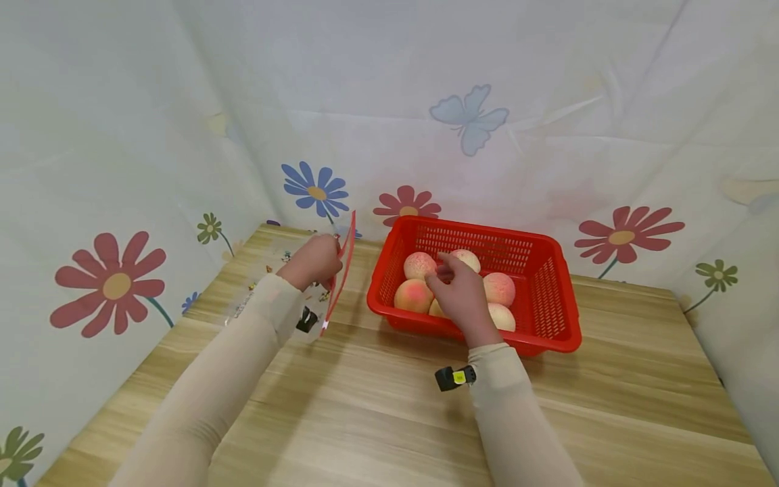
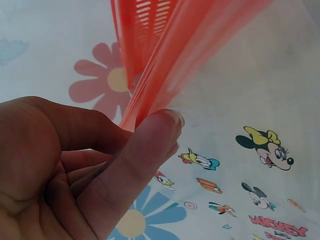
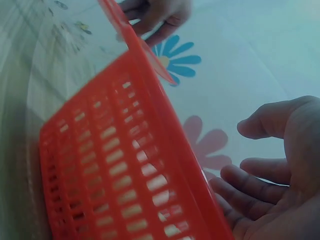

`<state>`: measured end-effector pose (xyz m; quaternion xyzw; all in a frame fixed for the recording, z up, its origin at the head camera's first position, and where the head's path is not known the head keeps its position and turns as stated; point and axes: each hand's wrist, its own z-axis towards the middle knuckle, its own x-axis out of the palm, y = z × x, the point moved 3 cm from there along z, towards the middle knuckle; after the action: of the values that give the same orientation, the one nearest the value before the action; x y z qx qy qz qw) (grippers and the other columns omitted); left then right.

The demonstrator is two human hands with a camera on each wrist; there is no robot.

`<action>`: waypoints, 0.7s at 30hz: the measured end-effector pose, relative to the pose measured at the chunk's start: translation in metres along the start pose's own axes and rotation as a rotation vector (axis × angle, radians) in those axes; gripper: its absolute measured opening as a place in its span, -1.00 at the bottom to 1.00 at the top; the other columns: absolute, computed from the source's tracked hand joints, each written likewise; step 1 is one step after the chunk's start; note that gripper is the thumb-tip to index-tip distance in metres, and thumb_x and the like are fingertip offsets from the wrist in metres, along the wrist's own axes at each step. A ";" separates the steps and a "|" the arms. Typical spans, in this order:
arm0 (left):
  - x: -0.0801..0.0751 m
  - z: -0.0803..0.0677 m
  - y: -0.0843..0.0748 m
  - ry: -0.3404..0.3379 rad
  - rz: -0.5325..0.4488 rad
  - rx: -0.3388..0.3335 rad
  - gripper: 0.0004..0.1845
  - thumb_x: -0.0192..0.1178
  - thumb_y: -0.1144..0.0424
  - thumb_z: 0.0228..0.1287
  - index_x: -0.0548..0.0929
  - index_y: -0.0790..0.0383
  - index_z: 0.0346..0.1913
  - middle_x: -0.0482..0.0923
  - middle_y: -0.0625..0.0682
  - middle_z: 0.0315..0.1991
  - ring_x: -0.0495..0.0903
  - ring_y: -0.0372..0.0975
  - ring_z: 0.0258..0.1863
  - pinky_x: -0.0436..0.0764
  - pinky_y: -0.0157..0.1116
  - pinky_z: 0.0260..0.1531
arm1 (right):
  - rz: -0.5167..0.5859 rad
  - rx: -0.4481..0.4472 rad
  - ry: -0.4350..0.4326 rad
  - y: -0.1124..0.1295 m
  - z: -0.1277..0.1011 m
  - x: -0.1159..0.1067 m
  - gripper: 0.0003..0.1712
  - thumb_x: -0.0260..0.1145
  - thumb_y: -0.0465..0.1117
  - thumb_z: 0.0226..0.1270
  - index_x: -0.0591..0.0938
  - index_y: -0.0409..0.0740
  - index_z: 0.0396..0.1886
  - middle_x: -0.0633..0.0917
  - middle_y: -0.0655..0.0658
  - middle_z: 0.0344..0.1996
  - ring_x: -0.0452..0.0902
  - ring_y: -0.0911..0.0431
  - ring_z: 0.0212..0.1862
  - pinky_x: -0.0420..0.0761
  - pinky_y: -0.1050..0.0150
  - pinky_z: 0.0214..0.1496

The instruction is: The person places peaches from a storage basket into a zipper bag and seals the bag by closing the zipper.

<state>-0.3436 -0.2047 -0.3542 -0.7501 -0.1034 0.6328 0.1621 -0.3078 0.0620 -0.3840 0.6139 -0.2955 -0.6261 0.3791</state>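
My left hand (image 1: 315, 260) pinches the red zip edge of a clear plastic bag (image 2: 225, 115) between thumb and fingers. Cartoon characters are printed on the bag, which hangs above the left part of the table. Over the red plastic basket (image 1: 555, 297), my right hand (image 1: 461, 292) hovers with thumb and fingers apart and nothing between them. Several peaches lie inside: a pink one (image 1: 420, 265) and an orange-pink one (image 1: 414, 296) left of that hand, another pink one (image 1: 500, 289) to its right. The hand partly hides a yellowish peach. In the right wrist view the fingers spread beside the basket's rim (image 3: 165, 105).
The wood-grain table (image 1: 341, 406) extends in front of the basket. A pale curtain (image 1: 548, 81) printed with flowers and a butterfly stands behind the table and along both sides. A black camera (image 1: 455, 377) is strapped at the right wrist.
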 end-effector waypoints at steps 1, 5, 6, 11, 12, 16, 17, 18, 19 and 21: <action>0.000 0.000 -0.001 -0.003 0.003 -0.001 -0.86 -0.06 0.50 0.06 0.46 0.29 -0.56 0.58 0.16 -0.50 0.65 -0.24 -0.72 0.58 -0.36 -0.68 | 0.000 -0.007 0.002 0.002 0.000 0.003 -0.32 0.31 -0.02 0.26 0.40 0.05 0.38 0.61 -0.09 0.08 0.55 -0.01 0.09 0.66 0.09 0.05; 0.000 -0.001 -0.005 -0.007 -0.008 -0.025 -0.85 -0.05 0.48 0.08 0.49 0.31 -0.56 0.60 0.15 -0.54 0.65 -0.23 -0.74 0.57 -0.36 -0.70 | 0.003 -0.044 0.024 0.011 0.000 0.016 -0.37 0.31 -0.02 0.25 0.44 0.05 0.34 0.63 -0.05 0.03 0.57 0.01 0.05 0.67 0.09 0.04; 0.000 -0.001 -0.005 -0.006 -0.014 -0.035 -0.84 -0.05 0.48 0.09 0.50 0.31 -0.56 0.59 0.15 -0.55 0.65 -0.23 -0.74 0.58 -0.36 -0.70 | 0.001 -0.058 0.030 0.014 0.000 0.020 -0.37 0.31 -0.03 0.25 0.44 0.04 0.33 0.63 -0.05 0.02 0.58 0.02 0.05 0.67 0.09 0.04; -0.001 -0.004 -0.008 0.004 -0.051 -0.067 -0.83 -0.04 0.47 0.12 0.50 0.33 -0.55 0.56 0.11 -0.61 0.64 -0.22 -0.75 0.61 -0.34 -0.69 | 0.006 -0.098 0.051 0.026 0.000 0.036 -0.39 0.33 -0.06 0.23 0.47 0.01 0.30 0.64 -0.08 0.01 0.58 0.02 0.01 0.68 0.08 -0.01; -0.001 -0.005 -0.009 0.006 -0.059 -0.071 -0.83 -0.05 0.48 0.12 0.50 0.32 -0.55 0.55 0.10 -0.61 0.64 -0.22 -0.75 0.61 -0.34 -0.69 | 0.006 -0.100 0.052 0.028 0.000 0.038 -0.38 0.34 -0.07 0.23 0.47 0.00 0.30 0.63 -0.08 0.01 0.58 0.03 0.00 0.69 0.08 -0.02; -0.002 -0.009 -0.010 0.010 -0.089 -0.075 -0.81 -0.06 0.48 0.12 0.48 0.31 -0.58 0.52 0.07 -0.66 0.64 -0.21 -0.75 0.64 -0.31 -0.65 | 0.007 -0.120 0.059 0.033 -0.001 0.047 -0.38 0.35 -0.07 0.23 0.48 -0.04 0.31 0.64 -0.06 -0.01 0.59 0.04 -0.05 0.70 0.10 -0.06; -0.002 -0.010 -0.010 0.011 -0.100 -0.074 -0.80 -0.06 0.48 0.12 0.48 0.30 -0.59 0.52 0.07 -0.67 0.64 -0.21 -0.75 0.65 -0.28 -0.63 | 0.004 -0.127 0.065 0.034 -0.001 0.049 -0.38 0.34 -0.07 0.24 0.48 -0.04 0.31 0.64 -0.05 -0.01 0.59 0.05 -0.06 0.70 0.11 -0.06; -0.002 -0.011 -0.011 0.010 -0.110 -0.073 -0.79 -0.06 0.48 0.13 0.48 0.30 -0.60 0.51 0.06 -0.68 0.63 -0.21 -0.76 0.66 -0.27 -0.61 | 0.003 -0.136 0.073 0.036 -0.001 0.052 -0.38 0.34 -0.06 0.25 0.48 -0.04 0.31 0.65 -0.06 0.00 0.60 0.05 -0.08 0.70 0.11 -0.06; -0.002 -0.012 -0.011 0.010 -0.120 -0.070 -0.78 -0.06 0.47 0.13 0.47 0.29 -0.61 0.50 0.05 -0.69 0.64 -0.20 -0.76 0.67 -0.25 -0.60 | -0.002 -0.146 0.082 0.037 -0.001 0.055 -0.38 0.33 -0.06 0.25 0.48 -0.04 0.31 0.66 -0.06 0.00 0.60 0.06 -0.10 0.70 0.12 -0.06; -0.002 -0.014 -0.011 0.011 -0.136 -0.069 -0.78 -0.05 0.46 0.14 0.47 0.29 -0.62 0.48 0.04 -0.70 0.63 -0.20 -0.76 0.68 -0.22 -0.58 | -0.017 -0.163 0.096 0.041 -0.002 0.061 -0.39 0.30 -0.05 0.26 0.48 -0.04 0.31 0.67 -0.06 -0.03 0.60 0.07 -0.15 0.70 0.15 -0.08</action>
<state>-0.3298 -0.1963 -0.3463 -0.7499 -0.1749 0.6123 0.1795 -0.2985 -0.0106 -0.3830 0.6128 -0.2199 -0.6211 0.4362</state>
